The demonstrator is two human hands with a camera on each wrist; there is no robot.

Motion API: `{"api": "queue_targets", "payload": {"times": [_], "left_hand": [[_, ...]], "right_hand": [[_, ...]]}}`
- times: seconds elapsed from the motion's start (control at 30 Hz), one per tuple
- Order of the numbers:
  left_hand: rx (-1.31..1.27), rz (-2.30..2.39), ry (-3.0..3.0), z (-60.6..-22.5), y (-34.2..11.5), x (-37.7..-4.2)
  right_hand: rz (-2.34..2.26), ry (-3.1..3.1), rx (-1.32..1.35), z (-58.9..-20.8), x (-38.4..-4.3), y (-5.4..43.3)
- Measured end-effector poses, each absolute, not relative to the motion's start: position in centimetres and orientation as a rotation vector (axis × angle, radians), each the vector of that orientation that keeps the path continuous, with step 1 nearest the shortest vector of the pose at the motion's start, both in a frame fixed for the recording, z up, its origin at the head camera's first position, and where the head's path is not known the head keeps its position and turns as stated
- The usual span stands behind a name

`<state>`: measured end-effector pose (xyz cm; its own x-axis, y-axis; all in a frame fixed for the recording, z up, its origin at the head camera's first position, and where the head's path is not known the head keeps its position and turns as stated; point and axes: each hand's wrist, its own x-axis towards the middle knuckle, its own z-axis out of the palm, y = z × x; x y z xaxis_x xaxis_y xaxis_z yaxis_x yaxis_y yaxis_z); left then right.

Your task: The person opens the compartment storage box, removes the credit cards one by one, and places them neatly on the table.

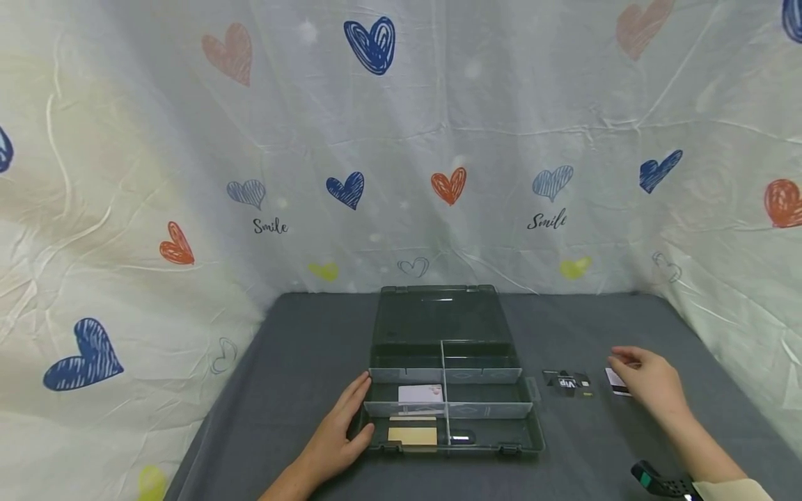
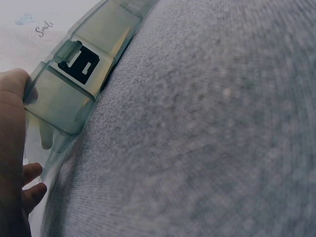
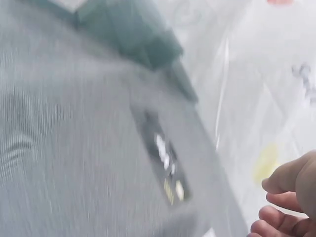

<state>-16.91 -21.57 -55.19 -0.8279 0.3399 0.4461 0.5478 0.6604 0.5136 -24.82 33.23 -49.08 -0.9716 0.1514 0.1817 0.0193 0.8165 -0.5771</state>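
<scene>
A dark translucent compartment box (image 1: 447,451) lies on the table with its lid (image 1: 438,316) raised at the back. Along the box's left side rests my left hand (image 1: 338,435), thumb by the front corner; in the left wrist view its thumb overlaps the box wall (image 2: 59,98). A white card (image 1: 420,394) sits in the middle-left compartment, a tan card (image 1: 412,435) in the front-left one. My right hand (image 1: 654,381), fingers loosely bent and holding nothing, hovers by a white card with a dark stripe (image 1: 617,381). Left of that lies a black VIP card (image 1: 567,383), blurred in the right wrist view.
A grey cloth (image 1: 313,334) covers the table. Behind and at both sides hangs a white curtain (image 1: 401,139) printed with hearts. A small dark shiny object (image 1: 462,438) shows in the box's front row, near the divider. A black band (image 1: 664,480) circles my right wrist.
</scene>
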Motion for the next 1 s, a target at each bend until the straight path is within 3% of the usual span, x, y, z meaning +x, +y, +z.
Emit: {"api": "queue_targets", "payload": {"times": [0.47, 1.0], "left_hand": [[-0.707, -0.949, -2.564, -55.3, -21.6, -17.0], [-0.734, -0.926, -2.528, -55.5, -21.5, -17.0]], "right_hand": [[1.042, -2.788, 0.220, -45.9, -23.7, 26.5], [1.223, -2.702, 0.484, -44.9, -23.3, 18.5]]}}
